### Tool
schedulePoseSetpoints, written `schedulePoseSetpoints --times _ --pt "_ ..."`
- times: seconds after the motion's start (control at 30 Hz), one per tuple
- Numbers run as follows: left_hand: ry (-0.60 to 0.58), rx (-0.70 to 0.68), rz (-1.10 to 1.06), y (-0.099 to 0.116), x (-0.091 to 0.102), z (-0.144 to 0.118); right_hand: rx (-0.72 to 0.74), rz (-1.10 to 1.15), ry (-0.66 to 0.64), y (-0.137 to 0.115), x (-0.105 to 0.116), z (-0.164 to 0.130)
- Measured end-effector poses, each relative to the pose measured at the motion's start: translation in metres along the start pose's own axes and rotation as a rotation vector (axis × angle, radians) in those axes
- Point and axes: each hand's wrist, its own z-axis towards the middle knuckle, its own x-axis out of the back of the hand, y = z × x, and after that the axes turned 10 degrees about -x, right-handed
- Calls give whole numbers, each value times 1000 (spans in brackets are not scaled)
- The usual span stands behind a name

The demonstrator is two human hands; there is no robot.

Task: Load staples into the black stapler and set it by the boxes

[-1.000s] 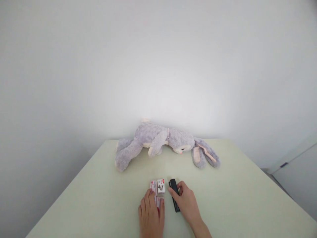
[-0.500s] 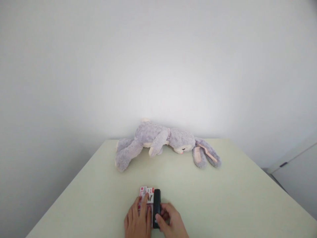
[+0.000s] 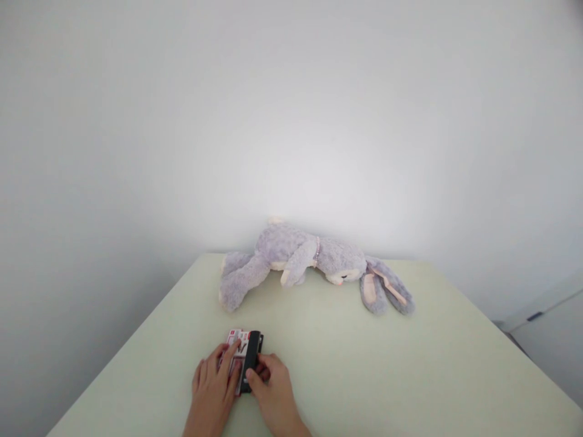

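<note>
On the near left part of the table, my left hand lies over small white and red boxes, its fingers spread across their tops. Part of the boxes is covered by those fingers. Pressed against their right side is a black stapler, lengthwise away from me. My right hand grips the stapler from the right, thumb near its close end and fingers curled along its side.
A grey plush rabbit lies on its side along the back of the pale green table, its long ears to the right. Behind it rises a white wall.
Both hands, the boxes and the stapler have shifted left and slightly away from me, tilting a little clockwise. The view has moved slightly; the rabbit lies as before.
</note>
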Motion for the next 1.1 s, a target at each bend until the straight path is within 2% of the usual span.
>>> schedulePoseSetpoints --times 0.1,0.17,0.23,0.3,0.37,0.47,0.5,0.57,0.63,0.73,0.9,1.03,1.1 --pt "8 4 -1 4 4 -1 2 15 0 4 -1 -5" --pt "46 38 0 8 13 -2 -3 34 30 9 8 -12" --pt "134 98 -7 15 24 -4 7 24 109 18 30 -22" --pt "233 127 -34 27 30 -6 68 -58 201 30 65 -33" --pt "253 23 -93 49 27 -8 160 -204 266 46 109 -46" --pt "127 -341 -180 94 4 -4 190 -494 352 73 173 -65" --pt "96 -441 -183 111 -6 -2 184 -616 333 81 189 -70" --pt "80 -495 -132 139 -24 1 151 -847 322 94 207 -76" --pt "76 -469 -35 158 -36 3 119 -1032 347 102 210 -79" --pt "58 -452 62 167 -42 3 123 -1181 440 103 200 -77" --pt "61 -469 52 161 -40 2 290 -1220 389 98 191 -75" --pt "58 -515 70 155 -42 0 211 -1185 522 98 182 -75" --pt "59 -519 81 154 -43 -1 188 -1186 525 97 175 -73"
